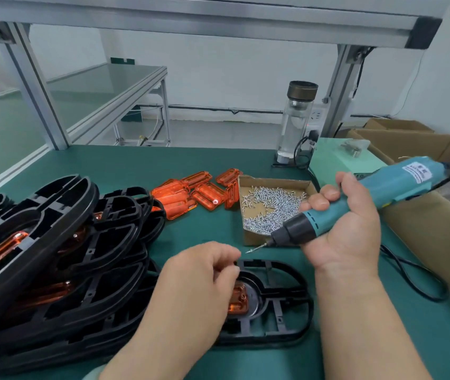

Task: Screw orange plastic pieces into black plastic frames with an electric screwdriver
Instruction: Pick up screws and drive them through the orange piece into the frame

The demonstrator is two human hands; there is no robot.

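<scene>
- The green bench (204, 165) carries a stack of black frames (53, 242) at the left, some with orange pieces already fitted.
- One black frame (287, 297) lies flat in front, an orange piece (239, 300) seated in it.
- The right hand (347, 229) has its fingers wrapped round the electric screwdriver (383, 187), held above the frame.
- The left hand (199, 278) is over the frame with its fingers curled. I cannot tell whether they pinch anything.
- The step is likely driving: a screw (250, 251) sits on the bit. Next, the tip must come down to a hole in the orange piece.
- The screwdriver's white label (417, 171) is too blurred to read.
</scene>
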